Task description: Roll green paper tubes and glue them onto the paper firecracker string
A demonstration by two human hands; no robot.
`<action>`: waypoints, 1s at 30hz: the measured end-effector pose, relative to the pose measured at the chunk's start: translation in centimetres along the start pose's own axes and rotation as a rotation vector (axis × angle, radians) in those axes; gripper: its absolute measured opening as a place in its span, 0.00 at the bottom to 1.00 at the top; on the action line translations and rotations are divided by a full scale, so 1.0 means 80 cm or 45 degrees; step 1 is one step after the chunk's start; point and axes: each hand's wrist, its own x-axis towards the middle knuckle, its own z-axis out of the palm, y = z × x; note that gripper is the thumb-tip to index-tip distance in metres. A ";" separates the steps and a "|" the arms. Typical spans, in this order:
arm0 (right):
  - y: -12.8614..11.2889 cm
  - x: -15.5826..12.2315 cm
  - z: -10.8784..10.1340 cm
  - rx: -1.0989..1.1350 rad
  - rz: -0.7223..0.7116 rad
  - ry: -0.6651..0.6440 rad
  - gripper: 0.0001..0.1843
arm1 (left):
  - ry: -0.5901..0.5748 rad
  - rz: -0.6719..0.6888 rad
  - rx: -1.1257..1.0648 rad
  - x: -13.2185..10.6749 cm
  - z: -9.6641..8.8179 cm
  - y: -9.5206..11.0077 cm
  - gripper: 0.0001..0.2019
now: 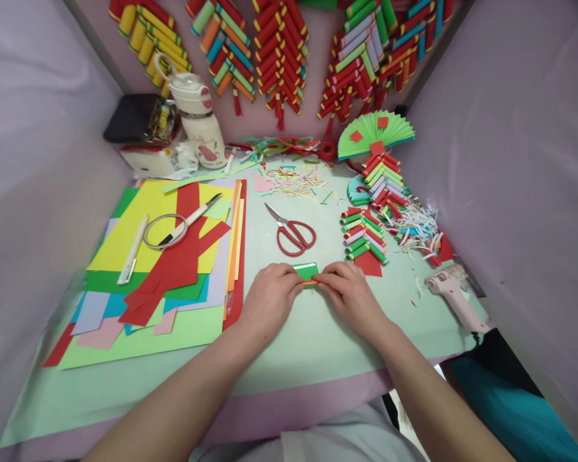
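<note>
Both hands meet at the middle of the pale green table mat (289,333). My left hand (270,298) and my right hand (349,295) are closed, fingertips pinching a small green paper piece with an orange-red edge (307,271) that lies on the mat between them. Red-handled scissors (293,232) lie just beyond the paper, blades pointing away to the left. A row of small rolled paper tubes in red and green (365,234) sits right of the scissors, close to my right hand.
A stack of coloured paper sheets (158,269) lies at the left, with a tape ring (162,231) and a craft knife (132,250) on top. A glue gun (453,292) rests at the right edge. A bottle (200,119) and paper scraps (289,179) stand at the back.
</note>
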 end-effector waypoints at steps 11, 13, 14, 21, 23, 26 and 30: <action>-0.007 0.012 0.002 0.066 0.144 -0.001 0.07 | 0.007 -0.164 0.069 0.002 -0.002 0.005 0.11; -0.008 0.013 0.002 0.057 0.143 -0.004 0.06 | 0.018 -0.168 0.079 0.001 -0.001 0.005 0.11; -0.008 0.014 0.002 0.047 0.139 -0.006 0.07 | 0.032 -0.165 0.087 0.000 -0.001 0.005 0.11; -0.009 0.019 0.001 0.006 0.153 -0.032 0.08 | 0.221 0.153 0.229 -0.012 0.007 0.006 0.10; -0.008 0.019 0.002 0.012 0.157 -0.027 0.08 | 0.187 0.209 0.274 -0.014 0.010 0.007 0.10; -0.005 0.018 0.003 0.041 0.152 0.027 0.08 | 0.133 0.189 0.311 -0.013 0.014 0.008 0.11; -0.006 0.013 0.000 0.054 0.110 0.102 0.08 | 0.122 0.108 0.307 -0.010 0.016 0.007 0.10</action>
